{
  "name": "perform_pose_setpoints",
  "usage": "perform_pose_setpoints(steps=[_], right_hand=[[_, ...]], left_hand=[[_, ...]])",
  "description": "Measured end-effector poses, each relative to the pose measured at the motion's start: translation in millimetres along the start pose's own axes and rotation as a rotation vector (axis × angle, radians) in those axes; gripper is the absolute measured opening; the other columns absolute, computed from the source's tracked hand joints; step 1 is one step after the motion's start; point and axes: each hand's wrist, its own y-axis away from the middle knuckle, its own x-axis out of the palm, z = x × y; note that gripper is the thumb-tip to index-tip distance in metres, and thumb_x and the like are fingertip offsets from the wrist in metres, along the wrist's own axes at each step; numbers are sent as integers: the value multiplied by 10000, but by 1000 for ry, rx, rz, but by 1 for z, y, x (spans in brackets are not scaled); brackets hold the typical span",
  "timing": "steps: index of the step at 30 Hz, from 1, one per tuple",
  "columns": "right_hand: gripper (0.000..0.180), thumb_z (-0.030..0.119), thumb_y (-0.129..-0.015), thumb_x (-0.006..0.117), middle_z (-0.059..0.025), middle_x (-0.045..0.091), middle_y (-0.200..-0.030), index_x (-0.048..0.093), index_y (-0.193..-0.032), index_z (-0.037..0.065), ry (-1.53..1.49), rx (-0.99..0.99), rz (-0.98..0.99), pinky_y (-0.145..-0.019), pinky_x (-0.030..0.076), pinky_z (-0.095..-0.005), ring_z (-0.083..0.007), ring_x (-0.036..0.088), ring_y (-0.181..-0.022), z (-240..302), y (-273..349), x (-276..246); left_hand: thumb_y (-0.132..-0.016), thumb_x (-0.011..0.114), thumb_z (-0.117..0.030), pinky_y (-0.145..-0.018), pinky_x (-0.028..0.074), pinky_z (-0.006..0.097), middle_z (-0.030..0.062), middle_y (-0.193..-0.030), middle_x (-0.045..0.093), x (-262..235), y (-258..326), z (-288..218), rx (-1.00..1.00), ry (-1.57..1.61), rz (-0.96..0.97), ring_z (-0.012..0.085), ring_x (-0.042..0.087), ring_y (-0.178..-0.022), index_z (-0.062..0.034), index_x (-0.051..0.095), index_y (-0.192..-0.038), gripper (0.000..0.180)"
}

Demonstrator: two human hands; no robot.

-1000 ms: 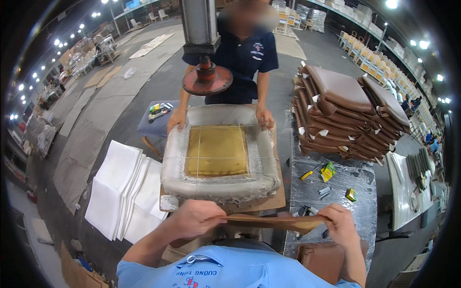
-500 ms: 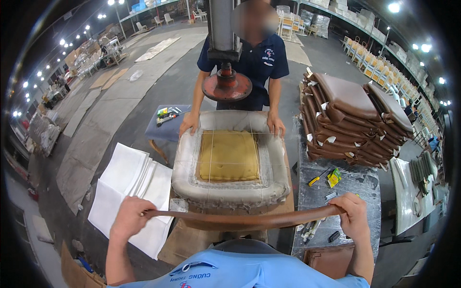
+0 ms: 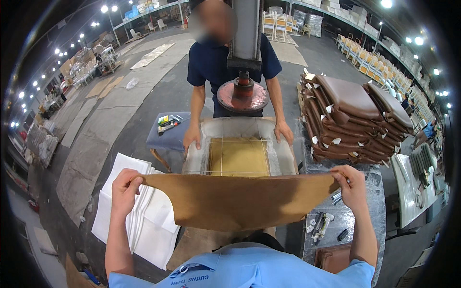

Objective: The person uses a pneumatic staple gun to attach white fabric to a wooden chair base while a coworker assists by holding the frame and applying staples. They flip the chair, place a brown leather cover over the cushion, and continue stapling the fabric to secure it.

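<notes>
A sheet of brown leather-like upholstery material [image 3: 254, 204] hangs stretched between my hands, its tan side showing. My left hand [image 3: 124, 191] pinches its upper left corner, and my right hand [image 3: 352, 186] pinches the upper right one. Just beyond the sheet lies a grey padded ring [image 3: 282, 161] around a yellow cushion block [image 3: 238, 154], with thin cords crossing over it. The sheet hides the ring's near side. A co-worker's two hands [image 3: 193, 136] rest on the ring's far left and far right. Above it hangs a press with a round red plate [image 3: 226, 98].
White sheets [image 3: 156, 216] are stacked at my left. A tall pile of brown cushion covers [image 3: 350, 113] stands on the right table, with small tools [image 3: 322, 226] nearer me. A blue padded stool [image 3: 165, 137] holding small items is at the far left.
Both my hands have risen, and the brown material has gone from a narrow folded strip to a spread sheet. The co-worker has leaned to the left, hands still at the ring.
</notes>
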Motion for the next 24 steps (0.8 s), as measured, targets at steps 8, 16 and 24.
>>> perform_pose_setpoints(steps=[8,16,24], right_hand=[[158,91,-971,781,-200,750,-873,780,-1093,-11,-22,106,45,-767,566,-392,-328,754,-820,-51,-96,68],[181,159,-1003,725,-260,764,-957,789,-1126,43,277,188,198,-810,559,-525,-476,741,-937,-119,-198,167],[160,147,-951,721,-240,799,-1033,823,-1054,80,298,218,146,-898,592,-542,-447,767,-1012,-154,-281,234]], left_hand=[[-1135,677,-229,-549,560,283,44,-957,753,56,-82,59,-363,337,19,124,658,-595,-24,768,-1196,232],[-1163,638,-250,-772,628,354,74,-1094,779,126,-179,110,-530,425,-10,223,803,-836,-66,713,-1313,249],[-1157,644,-229,-662,591,292,56,-1123,780,162,-261,129,-614,319,-53,183,785,-786,-64,726,-1326,250]])
